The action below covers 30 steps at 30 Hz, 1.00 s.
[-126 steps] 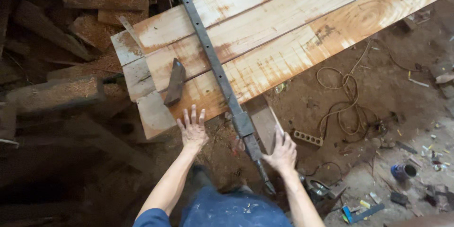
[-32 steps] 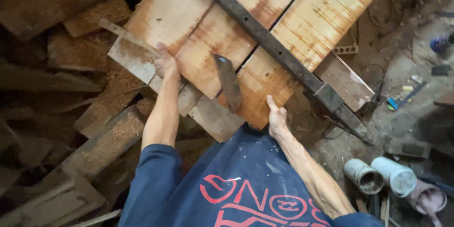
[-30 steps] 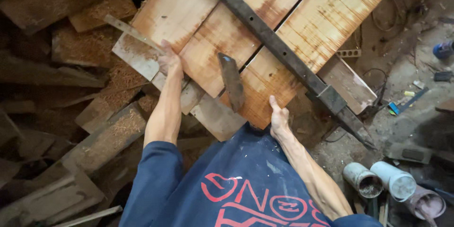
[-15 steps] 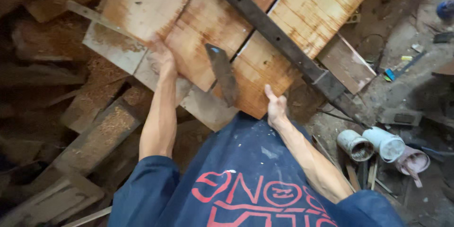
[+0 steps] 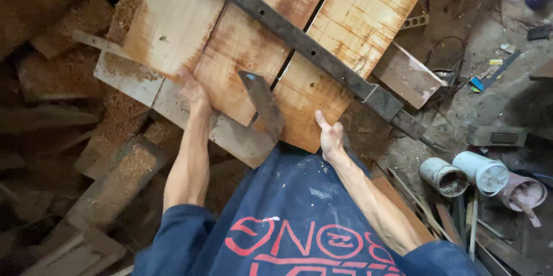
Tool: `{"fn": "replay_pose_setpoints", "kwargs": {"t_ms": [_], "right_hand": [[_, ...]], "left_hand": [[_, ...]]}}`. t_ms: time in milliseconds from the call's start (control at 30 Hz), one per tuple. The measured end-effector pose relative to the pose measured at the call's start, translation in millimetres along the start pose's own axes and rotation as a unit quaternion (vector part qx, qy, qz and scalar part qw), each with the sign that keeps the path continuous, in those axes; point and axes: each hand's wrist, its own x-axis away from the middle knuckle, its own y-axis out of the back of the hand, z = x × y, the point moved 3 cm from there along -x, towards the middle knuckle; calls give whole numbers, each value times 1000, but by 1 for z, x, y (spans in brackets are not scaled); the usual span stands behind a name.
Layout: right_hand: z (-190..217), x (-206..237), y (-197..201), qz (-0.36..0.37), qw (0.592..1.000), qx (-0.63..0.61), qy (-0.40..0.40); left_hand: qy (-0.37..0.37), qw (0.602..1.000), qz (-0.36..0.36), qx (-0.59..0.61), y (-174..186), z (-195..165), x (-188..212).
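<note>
Three reddish-brown wooden planks (image 5: 242, 28) lie side by side, clamped across by a long dark metal bar clamp (image 5: 299, 43). My left hand (image 5: 196, 94) grips the near edge of the planks by a grey cross batten (image 5: 173, 100) under them. My right hand (image 5: 330, 135) holds the near end of the right plank, thumb up against its edge. A small dark wedge-shaped piece (image 5: 263, 103) rests on the planks between my hands.
Sawdust-covered timber offcuts (image 5: 115, 178) pile up on the left. A loose wood block (image 5: 406, 74) lies right of the planks. Short white pipe sections (image 5: 478, 175) and scattered tools sit on the dirt floor at right.
I have stepped in from arm's length to stand right over the plank ends. Both hands moved from flat on the plank ends to gripping the near edge. View shifted slightly.
</note>
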Motion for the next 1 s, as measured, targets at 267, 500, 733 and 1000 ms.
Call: {"fn": "replay_pose_setpoints", "kwargs": {"t_ms": [267, 500, 733, 1000], "right_hand": [[-7, 0, 3, 24, 999, -39, 17], [68, 22, 15, 40, 898, 435, -48], [167, 42, 10, -88, 726, 447, 515], [176, -63, -24, 61, 625, 538, 562]], "left_hand": [[-25, 999, -37, -29, -2, 3, 6], [71, 985, -97, -127, 4, 7, 3], [44, 975, -149, -162, 8, 5, 30], [-71, 938, -313, -133, -14, 39, 101]]}}
